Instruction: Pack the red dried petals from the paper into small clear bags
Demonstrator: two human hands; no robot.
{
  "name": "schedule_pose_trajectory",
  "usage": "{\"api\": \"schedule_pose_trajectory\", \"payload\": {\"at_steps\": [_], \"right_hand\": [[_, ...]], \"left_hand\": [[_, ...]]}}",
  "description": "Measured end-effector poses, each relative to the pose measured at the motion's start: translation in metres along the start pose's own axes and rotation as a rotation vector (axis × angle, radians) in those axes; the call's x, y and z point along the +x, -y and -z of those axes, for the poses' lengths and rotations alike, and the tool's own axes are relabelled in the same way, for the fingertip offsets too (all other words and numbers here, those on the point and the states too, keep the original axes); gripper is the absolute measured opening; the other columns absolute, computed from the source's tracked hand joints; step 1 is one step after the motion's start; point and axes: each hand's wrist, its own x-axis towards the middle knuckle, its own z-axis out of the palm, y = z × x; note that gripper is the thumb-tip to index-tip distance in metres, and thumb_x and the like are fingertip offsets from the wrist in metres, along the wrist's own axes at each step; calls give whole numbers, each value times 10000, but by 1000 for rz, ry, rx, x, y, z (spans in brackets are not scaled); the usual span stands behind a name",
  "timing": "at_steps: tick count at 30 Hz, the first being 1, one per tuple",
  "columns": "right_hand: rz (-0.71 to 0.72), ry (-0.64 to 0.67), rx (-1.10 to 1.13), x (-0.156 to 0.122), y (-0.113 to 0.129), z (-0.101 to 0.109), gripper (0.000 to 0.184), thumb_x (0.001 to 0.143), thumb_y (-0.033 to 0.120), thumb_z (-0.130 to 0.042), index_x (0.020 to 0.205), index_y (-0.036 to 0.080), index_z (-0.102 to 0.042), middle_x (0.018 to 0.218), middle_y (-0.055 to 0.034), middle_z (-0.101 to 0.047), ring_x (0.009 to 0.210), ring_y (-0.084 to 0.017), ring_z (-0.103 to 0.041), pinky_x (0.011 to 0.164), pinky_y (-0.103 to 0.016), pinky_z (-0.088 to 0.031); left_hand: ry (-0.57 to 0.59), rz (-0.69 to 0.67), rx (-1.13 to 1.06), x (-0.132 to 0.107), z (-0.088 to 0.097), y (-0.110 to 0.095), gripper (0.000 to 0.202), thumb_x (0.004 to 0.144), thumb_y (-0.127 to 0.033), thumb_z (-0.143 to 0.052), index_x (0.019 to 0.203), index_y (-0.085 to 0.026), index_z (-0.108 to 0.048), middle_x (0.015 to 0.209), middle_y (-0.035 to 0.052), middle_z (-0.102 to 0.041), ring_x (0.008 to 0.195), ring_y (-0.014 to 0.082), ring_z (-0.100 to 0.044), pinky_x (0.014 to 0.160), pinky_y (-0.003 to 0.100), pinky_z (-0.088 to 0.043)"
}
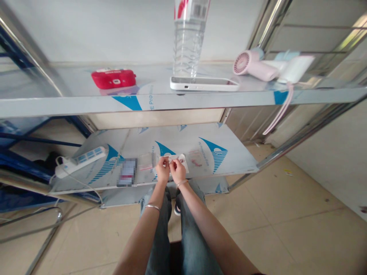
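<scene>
My left hand and my right hand are close together over the lower shelf. The fingers of both are pinched, and whatever lies between them is too small to make out. A white card with a small dark reddish mark shows behind and beside my fingers, partly hidden by them. To the left of my hands lies a clear plastic bag with a red line along its lower edge. On the right is another clear bag with something small and reddish in it.
Left of the bags are a phone and a white power strip with a cable. The upper shelf overhangs, carrying a red case, a water bottle, a white-cased phone and a pink handheld fan with a dangling strap.
</scene>
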Motion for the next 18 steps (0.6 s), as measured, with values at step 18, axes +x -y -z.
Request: {"api": "schedule_pose_trajectory", "payload": {"at_steps": [18], "right_hand": [[-852, 379, 1191, 17, 1, 6, 291, 739, 487, -571, 796, 204, -538, 594, 37, -586, 482, -121, -542, 467, -226, -431]], "left_hand": [[168, 5, -90, 4, -5, 11, 392, 732, -65, -588, 1068, -241, -687, 1224, 76, -611, 1090, 236, -580, 936, 353, -447]]}}
